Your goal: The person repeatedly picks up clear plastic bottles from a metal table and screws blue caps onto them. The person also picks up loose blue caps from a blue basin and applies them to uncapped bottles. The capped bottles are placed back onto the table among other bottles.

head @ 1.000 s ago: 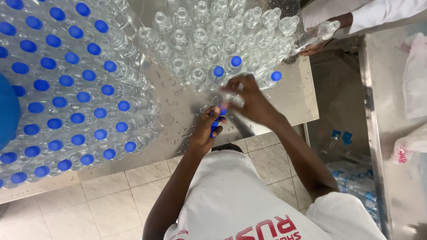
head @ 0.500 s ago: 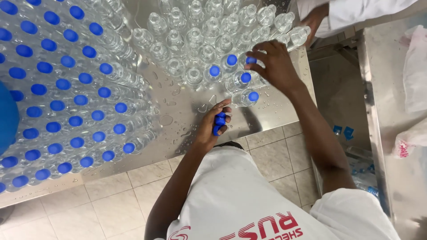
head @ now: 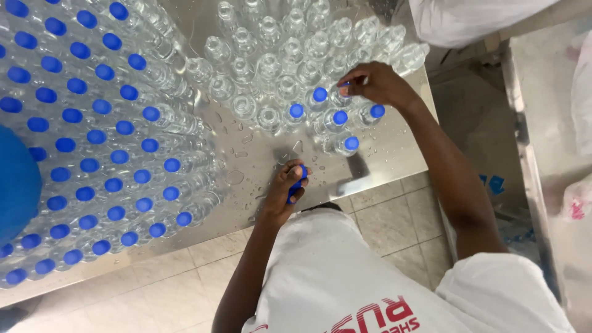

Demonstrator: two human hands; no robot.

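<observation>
My left hand (head: 290, 185) rests on the wet steel table (head: 246, 154), closed around a small stack of blue caps (head: 297, 182). My right hand (head: 373, 83) reaches out over a cluster of clear uncapped bottles (head: 271, 61) and pinches a blue cap onto the neck of one bottle (head: 342, 94). Several bottles next to it wear blue caps (head: 339, 117). To the left stands a large block of capped bottles (head: 92, 142).
Another person's white sleeve (head: 468, 18) shows at the top right. A second steel surface (head: 542, 142) with plastic bags runs along the right edge. A tiled floor (head: 154, 277) lies below the table edge. A blue object (head: 15, 185) fills the left edge.
My right hand moved from near my left hand up and to the right over the bottle cluster, setting caps on bottles. My left hand stayed on the table with the caps.
</observation>
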